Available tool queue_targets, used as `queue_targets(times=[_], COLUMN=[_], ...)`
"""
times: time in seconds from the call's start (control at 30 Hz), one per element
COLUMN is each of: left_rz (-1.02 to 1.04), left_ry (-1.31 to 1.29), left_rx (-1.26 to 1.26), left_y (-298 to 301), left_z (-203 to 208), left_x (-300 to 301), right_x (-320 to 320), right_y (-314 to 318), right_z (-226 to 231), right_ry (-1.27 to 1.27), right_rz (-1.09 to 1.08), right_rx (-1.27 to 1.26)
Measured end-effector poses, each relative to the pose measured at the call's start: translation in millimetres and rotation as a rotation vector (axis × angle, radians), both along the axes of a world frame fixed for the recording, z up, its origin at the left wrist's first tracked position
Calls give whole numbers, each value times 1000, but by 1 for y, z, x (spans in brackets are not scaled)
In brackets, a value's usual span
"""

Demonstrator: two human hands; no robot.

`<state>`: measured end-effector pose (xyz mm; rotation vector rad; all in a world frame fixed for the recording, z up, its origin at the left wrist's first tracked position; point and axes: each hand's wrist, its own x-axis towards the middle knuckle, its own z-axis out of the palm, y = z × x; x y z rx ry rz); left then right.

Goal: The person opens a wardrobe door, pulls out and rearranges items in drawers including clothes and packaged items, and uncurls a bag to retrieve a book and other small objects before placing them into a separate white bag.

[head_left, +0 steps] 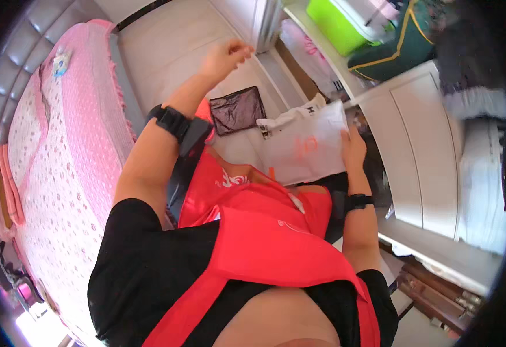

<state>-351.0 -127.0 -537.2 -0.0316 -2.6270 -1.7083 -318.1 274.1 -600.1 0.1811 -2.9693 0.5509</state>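
Observation:
My right hand grips the right edge of a white translucent plastic bag with orange print. The bag spreads above my lap; its contents cannot be made out. Raised over the floor at upper middle, my left hand is apart from the bag, with fingers loosely bent and nothing visible in them. Below it lies a dark mesh pouch on the floor. A white cloth item with black markings sits between the pouch and the bag.
At left stands a bed with a pink patterned cover. To the right is a white cabinet with open compartments; a green storage box and a dark green bag with yellow trim rest above. My red apron covers my lap.

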Motion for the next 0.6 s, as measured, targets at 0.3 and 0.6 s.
queue_targets(times=[0.3,0.6], left_rz=[384,553], left_ry=[-86,-64], left_rx=[371,704], left_y=[-40,-71], left_z=[-27,18], left_x=[-30,-27], right_x=[-45,-89], right_y=[-17,-182], right_z=[-85,-202], right_ry=[110,-712], right_rz=[108,315], right_rx=[343,-272])
